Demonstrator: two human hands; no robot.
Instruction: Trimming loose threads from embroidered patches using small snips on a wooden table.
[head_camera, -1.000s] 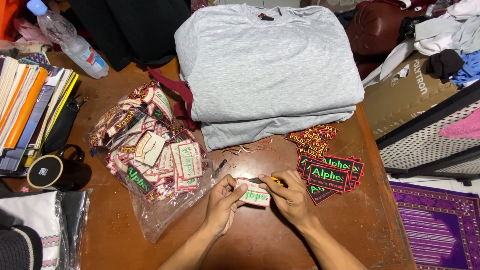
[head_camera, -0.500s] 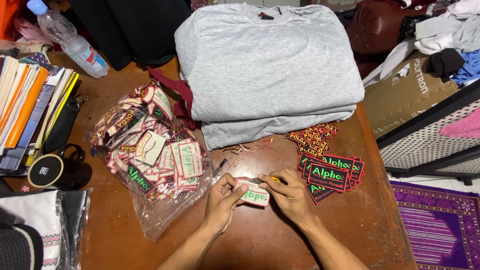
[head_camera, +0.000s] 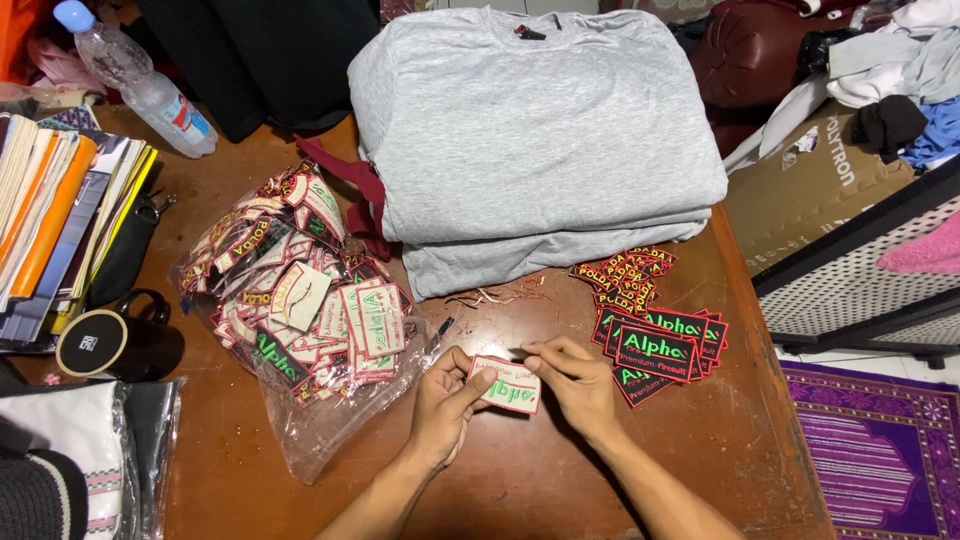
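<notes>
My left hand (head_camera: 447, 405) pinches the left edge of a small rectangular patch (head_camera: 506, 385), held back side up, white with a red border and green stitching. My right hand (head_camera: 577, 381) grips the patch's right side, thumb and fingers at its top edge; a thin yellowish tool may be in those fingers, too small to tell. Both hands hover over the brown wooden table (head_camera: 700, 450). Just right of my right hand lies a stack of black patches (head_camera: 660, 350) with green lettering and red borders.
A clear plastic bag (head_camera: 300, 310) full of patches lies left of my hands. A folded pile of grey shirts (head_camera: 530, 130) covers the table's far middle, with loose threads (head_camera: 495, 295) and small red-yellow patches (head_camera: 625, 275) in front. A black mug (head_camera: 110, 340), stacked books (head_camera: 60, 220) and a bottle (head_camera: 140, 85) stand left.
The hands and patch stay at the same spot. My right fingers have shifted slightly along the patch's top edge.
</notes>
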